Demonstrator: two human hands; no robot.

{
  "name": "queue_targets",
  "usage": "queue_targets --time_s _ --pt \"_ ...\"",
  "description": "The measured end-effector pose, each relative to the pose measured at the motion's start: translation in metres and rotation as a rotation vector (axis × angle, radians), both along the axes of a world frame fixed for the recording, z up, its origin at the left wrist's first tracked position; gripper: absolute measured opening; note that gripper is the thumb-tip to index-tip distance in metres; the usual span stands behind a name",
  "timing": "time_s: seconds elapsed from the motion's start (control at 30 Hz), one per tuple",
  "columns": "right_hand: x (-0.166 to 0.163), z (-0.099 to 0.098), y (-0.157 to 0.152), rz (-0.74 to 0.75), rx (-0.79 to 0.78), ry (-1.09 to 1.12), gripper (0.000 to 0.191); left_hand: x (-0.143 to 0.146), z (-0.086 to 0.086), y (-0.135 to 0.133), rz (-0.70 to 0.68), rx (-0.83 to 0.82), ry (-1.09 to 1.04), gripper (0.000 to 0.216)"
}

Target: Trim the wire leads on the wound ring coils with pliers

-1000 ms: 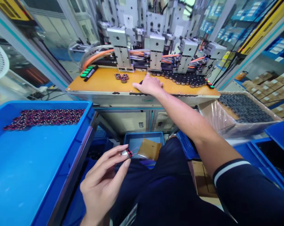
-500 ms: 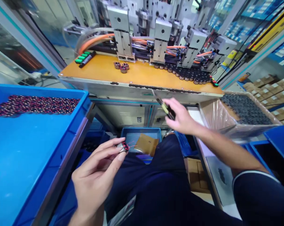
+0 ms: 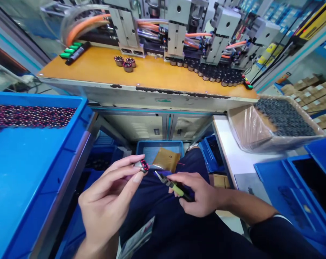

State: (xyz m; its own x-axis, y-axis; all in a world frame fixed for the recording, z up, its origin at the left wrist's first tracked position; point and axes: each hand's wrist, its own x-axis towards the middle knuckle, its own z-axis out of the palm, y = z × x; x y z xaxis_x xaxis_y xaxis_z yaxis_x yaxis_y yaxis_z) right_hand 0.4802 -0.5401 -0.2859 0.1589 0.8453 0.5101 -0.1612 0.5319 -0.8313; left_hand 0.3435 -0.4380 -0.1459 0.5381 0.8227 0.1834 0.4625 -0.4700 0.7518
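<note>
Between the thumb and fingers of my left hand [image 3: 106, 196] is a small motor stator [image 3: 144, 166], a grey metal cylinder with red and black windings facing right. My right hand [image 3: 199, 194] is closed around the green and black handles of a pair of pliers [image 3: 177, 188]. The pliers' pointed metal tip aims up and left, just right of the stator and apart from it. Whether the jaws are parted is too small to tell. Beneath both hands, a brown sheet [image 3: 167, 160] lies in a light blue tray [image 3: 144, 146].
At left stands a blue bin [image 3: 30, 172] with rows of stators [image 3: 44, 116]. Ahead, an orange bench [image 3: 98, 68] carries three loose stators [image 3: 127, 64], dark cylindrical parts [image 3: 219, 73], markers [image 3: 78, 53] and machine heads [image 3: 176, 32]. A plastic-lined box [image 3: 249, 131] sits at right.
My right hand has brought the pliers down and left, close to the stator. The fine red wire ends seen at the stator earlier no longer show clearly. The view has shifted slightly.
</note>
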Motion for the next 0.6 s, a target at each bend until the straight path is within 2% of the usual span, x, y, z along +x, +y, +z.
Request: queue_targets --time_s 0.1,0.3,0.6 --pt "0.001 0.002 0.005 -0.019 -0.008 -0.05 0.063 -0.001 0.004 -0.002 -0.016 0.026 0.017 0.024" --pt "0.003 0.011 0.014 0.004 0.035 -0.014 0.063 -0.006 0.009 -0.005 -0.026 -0.001 0.021 0.027" --pt "0.001 0.005 0.014 0.043 0.035 0.035 0.064 -0.008 0.008 -0.007 -0.043 -0.041 0.033 0.029"
